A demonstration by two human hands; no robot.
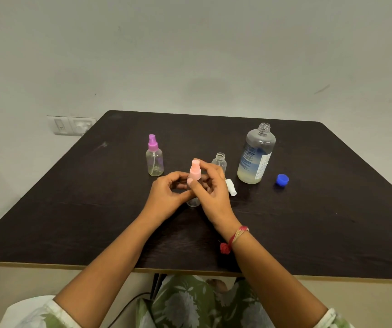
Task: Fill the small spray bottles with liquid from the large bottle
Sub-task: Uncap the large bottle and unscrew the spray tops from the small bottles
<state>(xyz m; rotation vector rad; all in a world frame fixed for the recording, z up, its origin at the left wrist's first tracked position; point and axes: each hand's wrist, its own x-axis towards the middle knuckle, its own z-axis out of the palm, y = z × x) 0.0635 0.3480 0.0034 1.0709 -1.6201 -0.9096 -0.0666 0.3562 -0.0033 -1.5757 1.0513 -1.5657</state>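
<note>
A small clear spray bottle (193,201) with a pink spray cap (195,171) stands at the table's middle. My left hand (167,197) grips its body. My right hand (210,192) pinches the pink cap from the right. Behind them stands an uncapped small clear bottle (219,162), with its white spray cap (231,187) lying beside it. A small bottle with a purple spray cap (154,157) stands to the left, holding a little liquid. The large clear bottle (256,155) stands open at the right, pale liquid in its lower part.
A blue cap (282,179) lies on the dark table (72,209) right of the large bottle. A wall socket plate (72,125) is at the table's far left corner. The table's near edge runs just in front of my lap.
</note>
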